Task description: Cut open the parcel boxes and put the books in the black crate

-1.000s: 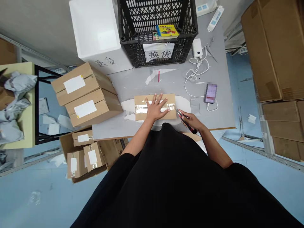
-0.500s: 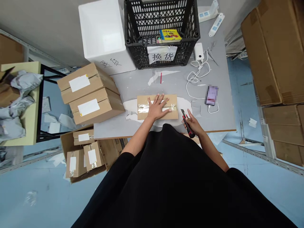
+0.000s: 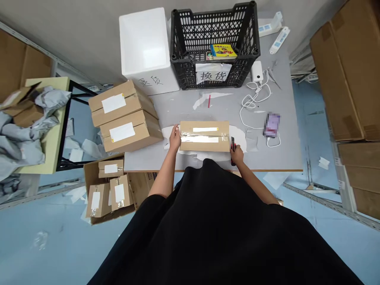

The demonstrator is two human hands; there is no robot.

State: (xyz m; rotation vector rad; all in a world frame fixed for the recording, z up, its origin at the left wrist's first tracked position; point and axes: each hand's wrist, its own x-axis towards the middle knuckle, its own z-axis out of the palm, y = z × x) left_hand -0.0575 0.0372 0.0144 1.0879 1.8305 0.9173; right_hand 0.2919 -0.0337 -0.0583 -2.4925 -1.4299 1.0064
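A long cardboard box (image 3: 204, 147) lies on the grey table, a lengthwise seam in its top face and white label strips on both sides of that seam. Clear tape shows at its two ends. My left hand (image 3: 175, 139) holds the box's left end, fingers along its side. At the right end, my right hand (image 3: 237, 155) is closed round a red and black utility knife (image 3: 233, 147), its blade end pointing away from me. This hand is close against the box; whether it also grips the box I cannot tell. White paper (image 3: 239, 136) lies beneath the box.
Two labelled cartons (image 3: 120, 116) are stacked at the left. Behind stand a white bin (image 3: 148, 81) and a black crate (image 3: 215, 61) with books in it. To the right lie a phone (image 3: 271, 124), white cables (image 3: 252, 101) and power strips (image 3: 279, 40). Below left, an open carton (image 3: 89, 170) holds smaller boxes.
My left hand has left the box's top and moved to its left end. My right hand, still holding the knife, has come in against the right end. The view has shifted slightly.
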